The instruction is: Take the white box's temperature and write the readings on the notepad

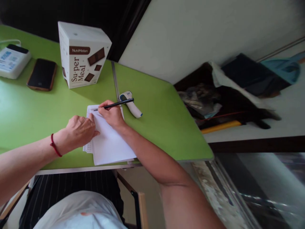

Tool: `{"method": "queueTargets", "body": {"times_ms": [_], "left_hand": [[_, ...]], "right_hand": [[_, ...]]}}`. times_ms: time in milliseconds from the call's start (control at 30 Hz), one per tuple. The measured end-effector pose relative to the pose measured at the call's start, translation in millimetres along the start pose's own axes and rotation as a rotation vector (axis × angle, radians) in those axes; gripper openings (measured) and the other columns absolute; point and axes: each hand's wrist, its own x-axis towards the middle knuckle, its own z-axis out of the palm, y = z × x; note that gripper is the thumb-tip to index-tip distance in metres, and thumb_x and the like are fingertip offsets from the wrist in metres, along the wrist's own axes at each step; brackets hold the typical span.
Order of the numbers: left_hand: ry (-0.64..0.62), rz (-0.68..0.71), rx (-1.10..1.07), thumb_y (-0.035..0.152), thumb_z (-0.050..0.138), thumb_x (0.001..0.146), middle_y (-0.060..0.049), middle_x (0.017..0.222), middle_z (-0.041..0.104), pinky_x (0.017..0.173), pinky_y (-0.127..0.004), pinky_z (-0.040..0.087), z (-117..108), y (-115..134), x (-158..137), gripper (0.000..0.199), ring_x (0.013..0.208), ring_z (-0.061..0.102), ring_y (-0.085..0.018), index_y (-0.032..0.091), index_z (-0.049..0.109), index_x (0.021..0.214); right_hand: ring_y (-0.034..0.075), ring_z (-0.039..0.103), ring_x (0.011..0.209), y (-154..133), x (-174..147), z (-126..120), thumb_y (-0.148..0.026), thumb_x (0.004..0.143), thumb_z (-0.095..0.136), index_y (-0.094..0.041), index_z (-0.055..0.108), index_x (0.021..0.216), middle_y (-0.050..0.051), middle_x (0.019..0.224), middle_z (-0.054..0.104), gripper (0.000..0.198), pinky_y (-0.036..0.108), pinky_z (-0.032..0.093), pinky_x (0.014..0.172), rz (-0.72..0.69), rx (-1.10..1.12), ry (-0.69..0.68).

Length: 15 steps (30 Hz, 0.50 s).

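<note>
A black pen (119, 103) is gripped in my right hand (111, 116), its tip touching the top left of a white sheet of paper (109, 143). Beneath that sheet, on the left, shows the edge of a page with rows of writing (88, 147), too small to read. My left hand (81, 128) lies across the paper's left edge, index finger and thumb apart, holding nothing up. Just beyond the pen, a white handheld infrared thermometer (132, 106) rests on its side. All of these are on a green table (164, 127).
A white and brown "Su-per Meal" box (88, 60) stands upright behind the paper. To its left lie a dark phone (42, 74) and a white device with a cable (13, 62). Right of the table, a shelf (269, 130) holds assorted items.
</note>
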Motion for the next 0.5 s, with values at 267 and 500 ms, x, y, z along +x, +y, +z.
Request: {"method": "queueTargets", "body": {"times_ms": [267, 500], "left_hand": [[-0.06, -0.011, -0.107, 0.046, 0.048, 0.103, -0.024, 0.092, 0.074, 0.071, -0.039, 0.05, -3.8, 2.0, 0.2, 0.074, 0.092, 0.073, -0.037, -0.007, 0.034, 0.152], [0.058, -0.298, -0.223, 0.05, 0.059, 0.096, -0.027, 0.118, 0.065, 0.079, -0.041, 0.052, -37.8, -76.7, 19.2, 0.064, 0.108, 0.066, -0.038, -0.001, 0.05, 0.136]], "right_hand": [[0.011, 0.058, 0.06, -36.5, -9.4, -46.7, -0.033, 0.081, 0.068, -0.023, 0.066, 0.084, -0.004, 0.065, 0.063, 0.012, 0.025, 0.048, 0.058, -0.188, 0.049, -0.143], [0.017, 0.068, 0.088, 17.0, -9.2, -8.3, -0.052, 0.09, 0.059, -0.024, 0.066, 0.1, 0.002, 0.091, 0.073, 0.03, 0.033, 0.054, 0.083, -0.221, 0.05, -0.018]]}}
